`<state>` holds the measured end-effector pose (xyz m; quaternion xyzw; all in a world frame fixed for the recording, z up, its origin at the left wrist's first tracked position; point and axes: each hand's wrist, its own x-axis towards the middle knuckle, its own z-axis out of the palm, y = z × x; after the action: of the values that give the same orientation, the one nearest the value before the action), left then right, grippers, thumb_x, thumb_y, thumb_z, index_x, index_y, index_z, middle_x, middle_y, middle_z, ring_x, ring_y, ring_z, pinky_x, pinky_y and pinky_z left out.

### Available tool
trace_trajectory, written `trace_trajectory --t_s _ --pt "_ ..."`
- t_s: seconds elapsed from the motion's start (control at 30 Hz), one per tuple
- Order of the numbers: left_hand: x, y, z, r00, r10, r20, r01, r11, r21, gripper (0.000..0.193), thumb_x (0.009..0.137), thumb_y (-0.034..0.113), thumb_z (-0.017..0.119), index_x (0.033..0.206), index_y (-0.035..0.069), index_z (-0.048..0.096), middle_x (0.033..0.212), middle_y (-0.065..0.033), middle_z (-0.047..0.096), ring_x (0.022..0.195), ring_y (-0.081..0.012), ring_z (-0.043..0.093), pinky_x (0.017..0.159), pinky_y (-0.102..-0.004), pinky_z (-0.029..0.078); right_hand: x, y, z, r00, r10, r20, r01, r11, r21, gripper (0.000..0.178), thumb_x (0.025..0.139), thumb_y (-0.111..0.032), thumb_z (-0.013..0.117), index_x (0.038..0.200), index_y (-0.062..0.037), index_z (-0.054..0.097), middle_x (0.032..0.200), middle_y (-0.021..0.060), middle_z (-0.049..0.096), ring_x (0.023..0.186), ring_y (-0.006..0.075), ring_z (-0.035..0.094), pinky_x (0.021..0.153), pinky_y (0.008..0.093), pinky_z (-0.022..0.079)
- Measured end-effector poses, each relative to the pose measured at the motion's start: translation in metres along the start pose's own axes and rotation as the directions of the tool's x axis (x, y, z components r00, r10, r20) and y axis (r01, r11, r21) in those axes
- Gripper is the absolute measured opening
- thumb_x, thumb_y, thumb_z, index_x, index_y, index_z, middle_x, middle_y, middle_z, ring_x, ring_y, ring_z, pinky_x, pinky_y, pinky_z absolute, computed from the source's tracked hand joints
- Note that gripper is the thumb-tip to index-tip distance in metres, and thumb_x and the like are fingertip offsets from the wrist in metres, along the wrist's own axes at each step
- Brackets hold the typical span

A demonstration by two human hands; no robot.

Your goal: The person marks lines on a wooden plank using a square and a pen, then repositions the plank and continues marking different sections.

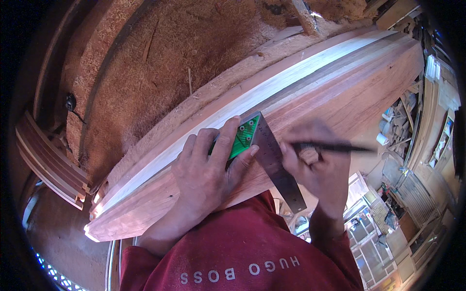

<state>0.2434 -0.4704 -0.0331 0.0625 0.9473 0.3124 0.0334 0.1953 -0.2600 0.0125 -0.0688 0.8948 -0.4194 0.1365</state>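
Observation:
A try square (279, 172) with a green stock and a flat metal blade lies across a row of wooden boards (340, 97). My left hand (201, 169) grips its green stock, thumb on the near side and fingers over the far side. The blade slants toward me and runs past the boards' near edge. In my right hand (323, 169) is a dark, slim pencil (335, 145), blurred by motion and pointing left beside the blade. Its tip cannot be made out clearly.
Sawdust (194, 53) covers the ground beyond the boards. More curved-looking timber strips (51, 160) are stacked at the left. Wood offcuts (400, 128) lie in a heap at the right, and pale frames (374, 228) stand at the lower right.

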Motion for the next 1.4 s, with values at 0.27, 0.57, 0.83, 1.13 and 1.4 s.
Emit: trace_trajectory --t_s 0.27,0.57,0.83,1.13,1.4 --pt "0.006 0.009 -0.006 0.995 -0.073 0.062 0.075 0.997 -0.032 0.059 0.083 0.042 0.084 0.132 0.013 0.069 0.095 -0.0075 0.064 0.081 -0.0235 0.065 0.064 -0.036 0.053 0.017 0.013 0.003 0.949 0.003 -0.316 0.103 0.943 0.317 0.02 0.09 0.007 0.074 0.109 0.0016 0.071 0.101 0.0132 0.071 0.088 0.0196 0.072 0.072 0.0284 0.06" --pt "0.008 0.01 -0.003 0.993 -0.079 0.092 0.085 0.995 -0.058 0.06 0.081 0.039 0.087 0.13 0.009 0.07 0.096 -0.0117 0.066 0.084 -0.0273 0.068 0.068 -0.0391 0.055 -0.021 0.024 0.008 0.914 0.116 -0.389 0.04 0.927 0.372 0.016 0.092 0.011 0.068 0.106 0.0055 0.066 0.111 0.0207 0.066 0.091 0.025 0.075 0.079 0.031 0.065" --pt "0.01 0.008 -0.002 0.994 -0.061 0.085 0.069 0.994 -0.085 0.062 0.079 0.037 0.088 0.13 0.007 0.07 0.095 -0.012 0.066 0.082 -0.0271 0.067 0.067 -0.0381 0.055 -0.028 0.016 0.016 0.924 0.18 -0.337 -0.064 0.943 0.327 0.016 0.084 0.005 0.079 0.099 0.0013 0.073 0.102 0.0181 0.073 0.09 0.0227 0.074 0.075 0.0287 0.059" --pt "0.01 0.009 -0.003 0.994 -0.068 0.088 0.075 0.994 -0.082 0.061 0.08 0.037 0.088 0.13 0.007 0.07 0.094 -0.0114 0.066 0.081 -0.0265 0.067 0.066 -0.038 0.055 -0.025 0.011 0.009 0.976 -0.011 -0.217 0.038 0.992 0.121 0.021 0.08 0.007 0.081 0.099 0.0012 0.073 0.1 0.0172 0.074 0.09 0.025 0.075 0.076 0.0298 0.06" --pt "0.009 0.008 -0.003 0.993 -0.069 0.096 0.077 0.993 -0.086 0.06 0.08 0.037 0.088 0.129 0.008 0.07 0.094 -0.0112 0.066 0.082 -0.0261 0.067 0.067 -0.0378 0.054 -0.026 0.012 0.011 0.976 -0.043 -0.213 0.065 0.993 0.098 0.022 0.079 0.008 0.081 0.099 0.001 0.074 0.101 0.0169 0.075 0.09 0.0245 0.076 0.076 0.031 0.061"
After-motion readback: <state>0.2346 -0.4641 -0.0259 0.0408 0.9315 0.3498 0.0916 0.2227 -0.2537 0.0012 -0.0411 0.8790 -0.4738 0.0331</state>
